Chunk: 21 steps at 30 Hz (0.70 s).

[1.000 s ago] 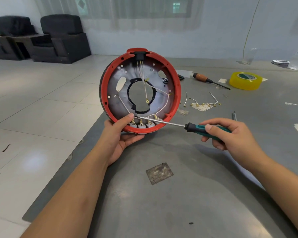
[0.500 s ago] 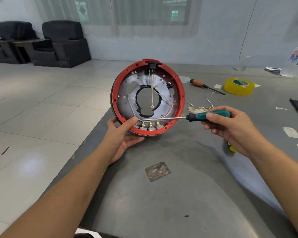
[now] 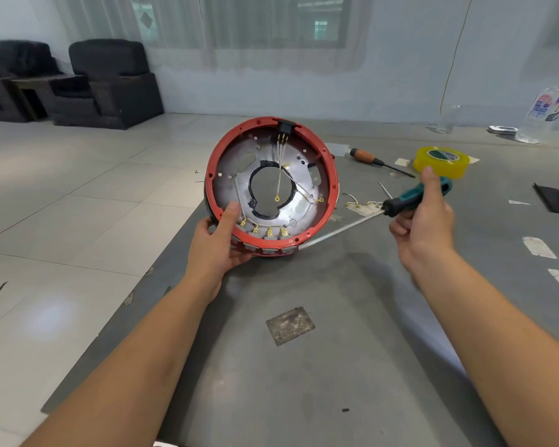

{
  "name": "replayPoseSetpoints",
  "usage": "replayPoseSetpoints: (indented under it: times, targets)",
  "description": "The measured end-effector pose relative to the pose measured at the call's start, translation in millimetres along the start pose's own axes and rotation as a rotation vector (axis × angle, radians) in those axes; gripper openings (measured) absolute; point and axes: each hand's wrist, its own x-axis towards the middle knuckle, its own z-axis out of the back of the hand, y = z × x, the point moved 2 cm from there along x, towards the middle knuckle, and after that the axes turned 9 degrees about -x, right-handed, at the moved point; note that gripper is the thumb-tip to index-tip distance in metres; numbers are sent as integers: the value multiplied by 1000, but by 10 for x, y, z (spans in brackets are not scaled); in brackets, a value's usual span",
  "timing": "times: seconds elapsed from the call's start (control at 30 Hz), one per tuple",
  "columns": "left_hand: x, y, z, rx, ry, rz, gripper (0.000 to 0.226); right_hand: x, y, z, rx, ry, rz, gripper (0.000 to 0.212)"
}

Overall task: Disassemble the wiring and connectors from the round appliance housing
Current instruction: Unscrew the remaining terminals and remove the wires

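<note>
**Screwdriver tip at the housing's lower rim, terminals not yet freed**

The right hand (image 3: 423,221) grasps the green-handled screwdriver (image 3: 413,196), thumb up along the handle; its shaft slants down and left, and the tip meets the outside of the red rim near the bottom right. The left hand (image 3: 218,243) grips the round appliance housing (image 3: 271,188) from below, thumb hooked over the rim beside the row of brass spade connectors (image 3: 263,229), holding the housing tilted on edge at the grey table (image 3: 336,366).

White wires (image 3: 279,175) run from the black socket at the top, one ending in a loose ring terminal. To do this step well, I'd judge the tip should lever gently under one connector at a time, away from the thumb, while the left hand braces the housing against the table.

Farther off lie loose removed wires, a wooden-handled screwdriver (image 3: 378,161) and a yellow tape roll (image 3: 441,161).
</note>
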Motion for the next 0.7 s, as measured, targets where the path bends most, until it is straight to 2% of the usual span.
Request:
replayPoseSetpoints:
  times: [0.13,0.23,0.3,0.37,0.47,0.5,0.63,0.7]
  targets:
    - [76,-11,-2,43,-11,13,74,-100,-237,116,-235,297,-29,39]
    - [81,23,20,51,-1,1,69,-230,-384,175,-396,515,-12,48]
    - [63,40,41,51,12,-23,76,-272,-395,190,-476,632,-9,53]
    - [35,40,53,46,30,-41,83,-270,-350,210,-663,706,41,50]
    - [12,52,62,47,47,-51,91,-222,-286,247,-1215,774,289,42]
    - [7,56,64,49,47,-51,93,-227,-274,250,-1314,810,369,39]
    - [-2,59,54,55,40,-62,91,-320,-256,186,-1499,948,742,31]
    - [-6,66,53,67,44,-68,90,-349,-275,174,-1484,973,783,30]
